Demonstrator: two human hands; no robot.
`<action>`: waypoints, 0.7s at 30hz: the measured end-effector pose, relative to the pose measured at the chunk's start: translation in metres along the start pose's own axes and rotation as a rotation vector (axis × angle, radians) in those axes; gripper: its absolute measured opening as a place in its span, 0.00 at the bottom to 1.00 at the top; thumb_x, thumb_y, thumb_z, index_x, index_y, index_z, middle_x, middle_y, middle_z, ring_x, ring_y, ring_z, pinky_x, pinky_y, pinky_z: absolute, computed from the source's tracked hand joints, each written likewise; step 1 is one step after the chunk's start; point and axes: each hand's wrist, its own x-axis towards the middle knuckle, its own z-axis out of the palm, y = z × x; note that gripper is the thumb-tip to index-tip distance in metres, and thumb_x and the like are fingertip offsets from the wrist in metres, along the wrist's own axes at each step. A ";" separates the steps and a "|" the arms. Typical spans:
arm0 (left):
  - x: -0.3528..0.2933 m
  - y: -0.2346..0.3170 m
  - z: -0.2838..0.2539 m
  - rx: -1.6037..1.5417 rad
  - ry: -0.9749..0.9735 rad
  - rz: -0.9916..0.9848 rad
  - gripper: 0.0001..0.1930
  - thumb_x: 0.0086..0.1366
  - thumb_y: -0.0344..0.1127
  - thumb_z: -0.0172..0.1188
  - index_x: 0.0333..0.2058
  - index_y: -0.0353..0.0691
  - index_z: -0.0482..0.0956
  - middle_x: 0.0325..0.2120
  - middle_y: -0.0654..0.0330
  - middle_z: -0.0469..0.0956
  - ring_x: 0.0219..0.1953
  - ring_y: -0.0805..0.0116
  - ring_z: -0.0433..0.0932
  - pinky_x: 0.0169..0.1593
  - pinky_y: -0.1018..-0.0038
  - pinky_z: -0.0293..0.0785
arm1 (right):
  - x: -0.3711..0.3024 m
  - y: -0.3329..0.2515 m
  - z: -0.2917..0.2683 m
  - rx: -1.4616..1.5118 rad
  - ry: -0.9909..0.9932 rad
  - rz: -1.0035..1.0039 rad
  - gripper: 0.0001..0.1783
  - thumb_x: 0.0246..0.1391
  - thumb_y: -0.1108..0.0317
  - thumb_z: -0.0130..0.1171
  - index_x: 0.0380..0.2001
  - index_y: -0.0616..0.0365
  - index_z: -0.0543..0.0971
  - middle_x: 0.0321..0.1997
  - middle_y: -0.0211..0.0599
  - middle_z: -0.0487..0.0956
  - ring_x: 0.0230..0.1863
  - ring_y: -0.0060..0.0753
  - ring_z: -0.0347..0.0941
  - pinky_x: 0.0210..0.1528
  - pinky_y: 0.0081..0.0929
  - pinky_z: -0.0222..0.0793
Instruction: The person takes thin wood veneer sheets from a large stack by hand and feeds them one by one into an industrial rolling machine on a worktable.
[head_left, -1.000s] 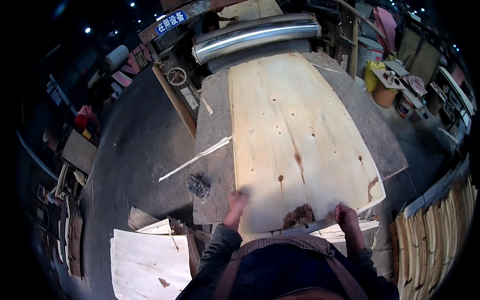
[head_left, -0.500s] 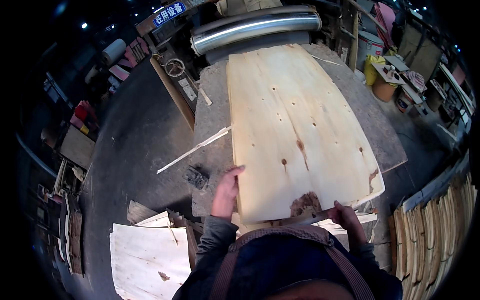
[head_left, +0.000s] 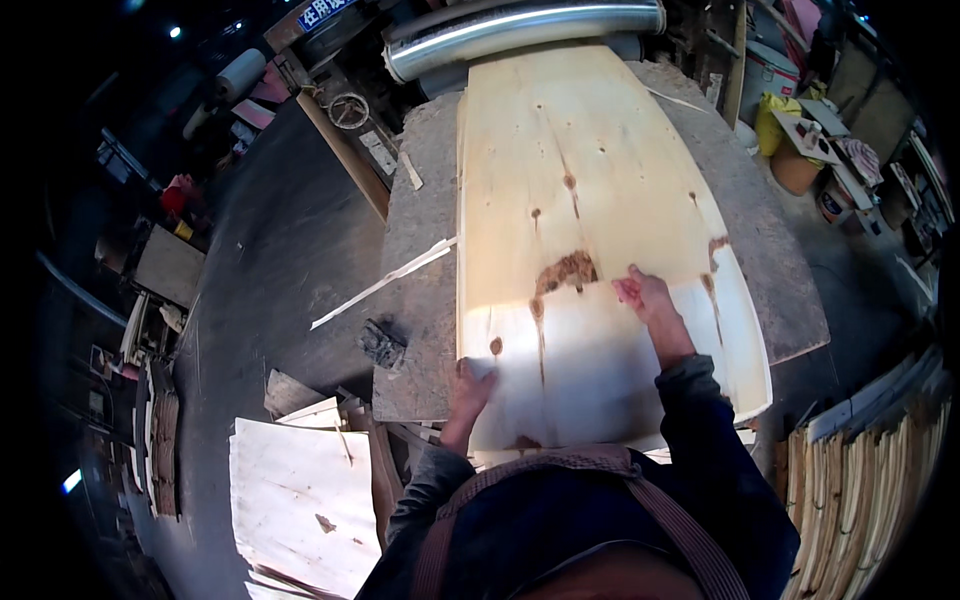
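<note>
Both hands are lying open on a thin wood sheet (head_left: 580,240) that is covering much of the worktable (head_left: 420,300). Her left hand (head_left: 470,385) is pressing flat on the near left corner, fingers spread over the edge; the right hand (head_left: 645,300) is resting palm down further in, beside a dark knot patch (head_left: 568,270). Judging by its curl and cracks, the sheet is looking light, bendy and easy to split, so flat palms or a hold on two opposite edges would suit it, away from the knots. A roller (head_left: 520,25) is sitting at the far end.
</note>
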 end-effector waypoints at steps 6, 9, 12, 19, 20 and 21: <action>0.005 0.017 -0.020 -0.253 -0.161 -0.253 0.22 0.47 0.34 0.60 0.41 0.29 0.69 0.31 0.49 0.75 0.31 0.59 0.75 0.35 0.70 0.71 | -0.004 0.005 -0.001 0.146 -0.344 -0.036 0.15 0.56 0.68 0.46 0.43 0.66 0.65 0.44 0.49 0.71 0.45 0.39 0.70 0.47 0.27 0.70; 0.010 0.012 -0.031 -0.600 -0.238 -0.439 0.22 0.47 0.30 0.58 0.42 0.28 0.68 0.32 0.52 0.74 0.30 0.63 0.75 0.33 0.73 0.71 | -0.071 0.036 -0.011 -0.082 -0.391 0.088 0.18 0.55 0.71 0.46 0.47 0.67 0.64 0.46 0.51 0.71 0.45 0.41 0.71 0.47 0.30 0.69; 0.020 -0.006 -0.036 -0.825 -0.215 -0.513 0.20 0.47 0.26 0.56 0.42 0.29 0.69 0.31 0.53 0.74 0.29 0.65 0.75 0.32 0.75 0.71 | -0.141 0.064 -0.042 -0.177 -0.455 0.278 0.17 0.55 0.69 0.45 0.46 0.67 0.67 0.43 0.51 0.73 0.42 0.41 0.73 0.45 0.31 0.71; 0.029 0.043 -0.086 -1.189 -0.235 -0.515 0.13 0.49 0.17 0.48 0.37 0.29 0.68 0.28 0.53 0.73 0.30 0.61 0.75 0.35 0.68 0.77 | -0.238 0.103 -0.091 -0.344 -0.153 0.505 0.20 0.57 0.57 0.44 0.32 0.65 0.74 0.29 0.41 0.77 0.27 0.32 0.75 0.32 0.25 0.72; 0.032 0.041 -0.088 -1.230 -0.252 -0.470 0.14 0.49 0.16 0.47 0.36 0.30 0.68 0.29 0.53 0.73 0.30 0.62 0.75 0.35 0.68 0.77 | -0.244 0.106 -0.094 -0.352 -0.109 0.513 0.20 0.56 0.56 0.45 0.31 0.65 0.74 0.28 0.41 0.77 0.26 0.32 0.75 0.31 0.25 0.72; 0.035 0.040 -0.089 -1.273 -0.269 -0.424 0.14 0.49 0.15 0.47 0.36 0.31 0.69 0.29 0.53 0.73 0.30 0.62 0.75 0.35 0.68 0.77 | -0.248 0.107 -0.095 -0.336 -0.108 0.476 0.20 0.56 0.55 0.45 0.30 0.64 0.74 0.28 0.40 0.77 0.26 0.31 0.74 0.31 0.25 0.72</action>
